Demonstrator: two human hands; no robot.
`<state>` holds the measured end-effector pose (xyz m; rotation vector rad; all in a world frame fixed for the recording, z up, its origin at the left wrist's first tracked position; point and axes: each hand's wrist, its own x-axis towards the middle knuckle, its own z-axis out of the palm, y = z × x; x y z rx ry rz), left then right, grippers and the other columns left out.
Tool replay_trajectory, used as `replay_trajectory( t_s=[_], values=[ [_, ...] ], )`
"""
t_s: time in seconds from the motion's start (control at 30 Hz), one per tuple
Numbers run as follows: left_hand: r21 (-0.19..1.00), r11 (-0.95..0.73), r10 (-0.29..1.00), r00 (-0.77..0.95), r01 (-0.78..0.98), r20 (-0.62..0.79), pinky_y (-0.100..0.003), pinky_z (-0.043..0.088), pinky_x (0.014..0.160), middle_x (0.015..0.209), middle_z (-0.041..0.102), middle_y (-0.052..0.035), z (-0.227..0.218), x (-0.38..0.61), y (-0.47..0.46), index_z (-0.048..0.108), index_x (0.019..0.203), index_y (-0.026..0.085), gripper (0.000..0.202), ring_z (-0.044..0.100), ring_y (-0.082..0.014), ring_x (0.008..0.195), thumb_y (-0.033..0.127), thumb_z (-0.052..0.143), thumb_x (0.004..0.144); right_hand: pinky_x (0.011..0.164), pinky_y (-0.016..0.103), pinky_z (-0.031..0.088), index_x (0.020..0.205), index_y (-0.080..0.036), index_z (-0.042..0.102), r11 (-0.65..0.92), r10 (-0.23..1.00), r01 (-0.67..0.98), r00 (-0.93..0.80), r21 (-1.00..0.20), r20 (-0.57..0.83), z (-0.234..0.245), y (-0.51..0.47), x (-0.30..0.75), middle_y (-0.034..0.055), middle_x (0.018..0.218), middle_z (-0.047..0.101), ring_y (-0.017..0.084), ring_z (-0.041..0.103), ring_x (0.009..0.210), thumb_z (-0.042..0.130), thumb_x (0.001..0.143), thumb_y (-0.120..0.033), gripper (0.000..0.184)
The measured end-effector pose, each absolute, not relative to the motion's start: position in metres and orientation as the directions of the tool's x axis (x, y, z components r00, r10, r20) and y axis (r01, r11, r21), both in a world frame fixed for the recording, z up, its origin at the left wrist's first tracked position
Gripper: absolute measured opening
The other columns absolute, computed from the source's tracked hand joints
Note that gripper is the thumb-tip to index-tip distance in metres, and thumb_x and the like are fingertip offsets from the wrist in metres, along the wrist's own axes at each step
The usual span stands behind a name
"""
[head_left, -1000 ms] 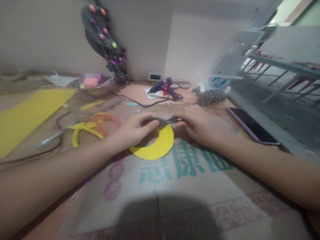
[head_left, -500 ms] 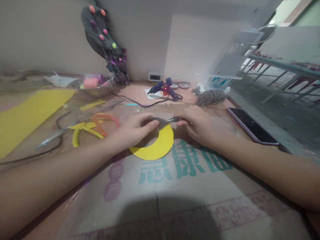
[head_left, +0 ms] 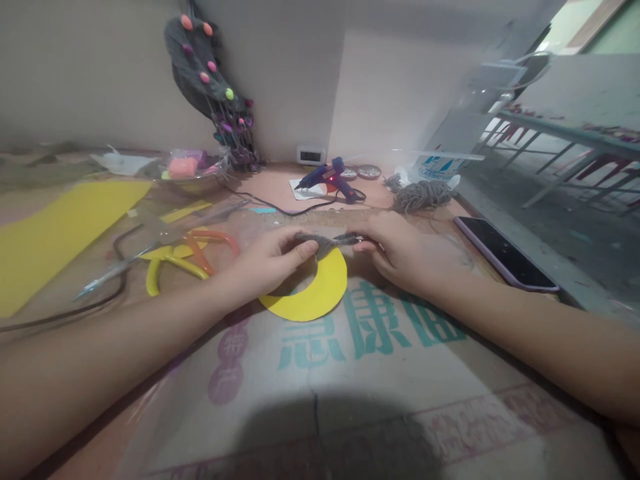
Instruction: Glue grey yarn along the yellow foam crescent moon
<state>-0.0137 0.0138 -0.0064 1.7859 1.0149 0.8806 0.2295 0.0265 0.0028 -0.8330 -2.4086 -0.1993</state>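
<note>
My left hand [head_left: 283,257] is closed on a yellow paper ring [head_left: 320,293], its thumb pressing the far side where grey yarn [head_left: 324,245] wraps round the ring. The front of the ring is bare yellow. Part of its left side is behind my hand. Just to the right, my right hand [head_left: 387,247] pinches a small dark pointed tool [head_left: 346,238] with a metallic glint; its kind cannot be made out. The tool's tip points left and reaches the wrapped yarn.
Orange-and-yellow-handled scissors [head_left: 213,250] lie left of my left hand. Behind stand a blue glue gun [head_left: 327,177] with a red light and a grey yarn bundle [head_left: 423,195]. A phone [head_left: 505,253] lies at the right edge. Yellow sheet [head_left: 55,233] lies left.
The small tool in my right hand has turned slightly, and its dark pointed end now shows more against the yarn. Both hands stay in nearly the same place.
</note>
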Motion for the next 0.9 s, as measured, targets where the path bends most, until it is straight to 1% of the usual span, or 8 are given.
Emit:
replay_trajectory(
  t_s=[0.1,0.27,0.4,0.5,0.63,0.77,0.9],
  values=[
    [0.891,-0.326,0.892,0.415,0.317,0.179,-0.025,0.044,0.058,0.07,0.062,-0.0016,-0.0058,-0.0145,0.0145,0.067,0.091,0.017,0.026,0.056,-0.0139,0.064,0.04,0.054,0.09,0.082,0.039,0.045,0.108,-0.016,0.065,0.792,0.533,0.608,-0.644,-0.056,0.549,0.0013,0.0279,0.2296,0.0124,0.099,0.07,0.027,0.062,0.095,0.038,0.1,-0.045,0.041],
    [0.879,-0.343,0.885,0.426,0.331,0.186,-0.026,0.044,0.061,0.071,0.063,-0.0013,-0.0068,-0.0154,0.0151,0.067,0.095,0.017,0.029,0.056,-0.0144,0.065,0.042,0.053,0.09,0.082,0.038,0.045,0.109,-0.016,0.066,0.77,0.564,0.637,-0.643,-0.047,0.518,0.0033,0.0256,0.2293,0.0121,0.098,0.07,0.026,0.062,0.093,0.037,0.1,-0.046,0.042],
    [0.873,-0.352,0.886,0.42,0.338,0.195,-0.027,0.045,0.063,0.072,0.064,-0.0018,-0.0077,-0.0158,0.0154,0.068,0.096,0.017,0.031,0.057,-0.0149,0.067,0.043,0.053,0.091,0.083,0.038,0.046,0.11,-0.014,0.066,0.775,0.552,0.631,-0.654,-0.03,0.518,0.0058,0.0233,0.2287,0.0134,0.1,0.07,0.026,0.062,0.094,0.038,0.1,-0.047,0.044],
    [0.869,-0.363,0.883,0.423,0.337,0.205,-0.026,0.045,0.062,0.072,0.063,-0.0018,-0.0076,-0.0159,0.0154,0.068,0.096,0.017,0.03,0.057,-0.0148,0.067,0.043,0.053,0.091,0.082,0.038,0.046,0.108,-0.016,0.067,0.775,0.552,0.632,-0.654,-0.028,0.517,0.0076,0.0224,0.2281,0.0125,0.098,0.07,0.026,0.063,0.093,0.038,0.1,-0.046,0.043],
    [0.876,-0.35,0.885,0.423,0.333,0.194,-0.025,0.044,0.06,0.07,0.061,-0.0012,-0.0073,-0.0157,0.0152,0.068,0.096,0.017,0.03,0.056,-0.0146,0.065,0.043,0.054,0.09,0.082,0.037,0.046,0.109,-0.016,0.067,0.761,0.573,0.648,-0.655,-0.024,0.492,0.0091,0.0219,0.2281,0.0123,0.101,0.071,0.026,0.063,0.094,0.04,0.1,-0.044,0.04],
    [0.891,-0.331,0.89,0.418,0.311,0.184,-0.026,0.044,0.06,0.069,0.062,-0.0011,-0.0077,-0.0157,0.0155,0.068,0.095,0.017,0.03,0.055,-0.0147,0.064,0.044,0.055,0.089,0.083,0.037,0.046,0.109,-0.018,0.066,0.781,0.546,0.624,-0.66,-0.027,0.516,0.0067,0.0237,0.229,0.011,0.1,0.071,0.025,0.063,0.095,0.039,0.1,-0.047,0.04],
    [0.901,-0.318,0.893,0.412,0.294,0.18,-0.026,0.044,0.059,0.069,0.062,-0.0009,-0.0083,-0.0157,0.0158,0.068,0.095,0.018,0.028,0.055,-0.0142,0.062,0.042,0.055,0.089,0.081,0.038,0.046,0.108,-0.015,0.067,0.778,0.546,0.627,-0.65,-0.033,0.528,0.0026,0.0266,0.2292,0.0126,0.099,0.07,0.026,0.062,0.092,0.038,0.1,-0.048,0.045]
  ],
)
